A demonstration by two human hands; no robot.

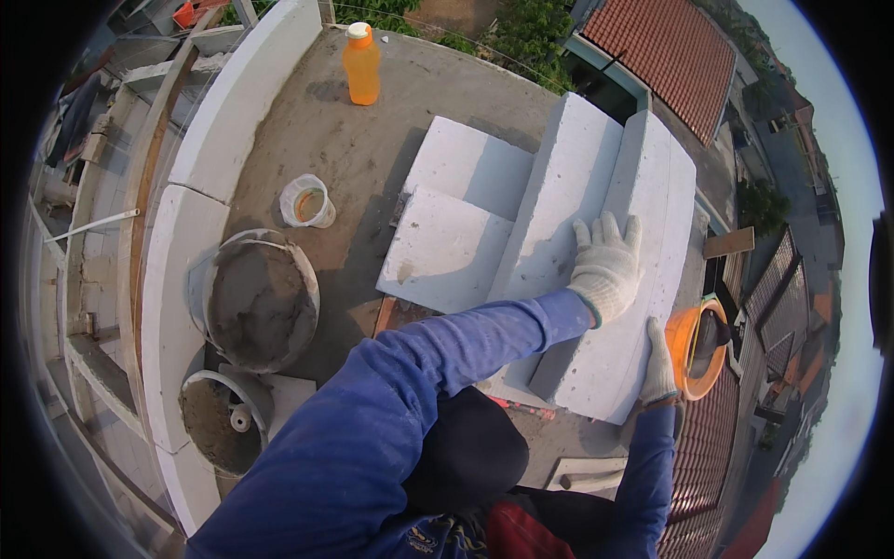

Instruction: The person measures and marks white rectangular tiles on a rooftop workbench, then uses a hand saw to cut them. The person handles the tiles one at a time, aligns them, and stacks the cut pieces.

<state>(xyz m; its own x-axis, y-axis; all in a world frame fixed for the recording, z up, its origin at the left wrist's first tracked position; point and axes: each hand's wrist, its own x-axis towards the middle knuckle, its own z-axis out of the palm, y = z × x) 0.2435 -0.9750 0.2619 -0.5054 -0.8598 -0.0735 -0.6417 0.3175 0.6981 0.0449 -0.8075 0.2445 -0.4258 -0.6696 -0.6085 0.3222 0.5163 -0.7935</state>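
My left hand (607, 268), in a white knit glove, lies on the upper face of a long white block (652, 205) with its fingers spread. On the block's outer right side rests my right hand (659, 369), gloved too; its fingers look straight and flat against the edge, partly hidden. Left of this block is another long white block (563, 191), close beside it. Farther left lie more white blocks, an upper one (475, 168) and a nearer one (445, 252). Just right of my right hand is an orange bucket (684, 349) with something dark inside.
A mortar bucket (315, 312) and a second bucket (226, 377) stand at left, near a small white tub (321, 222). An orange bottle (361, 65) stands farther back. A low white block wall (172, 279) borders the left; tiled roofs (656, 56) lie beyond the right edge.
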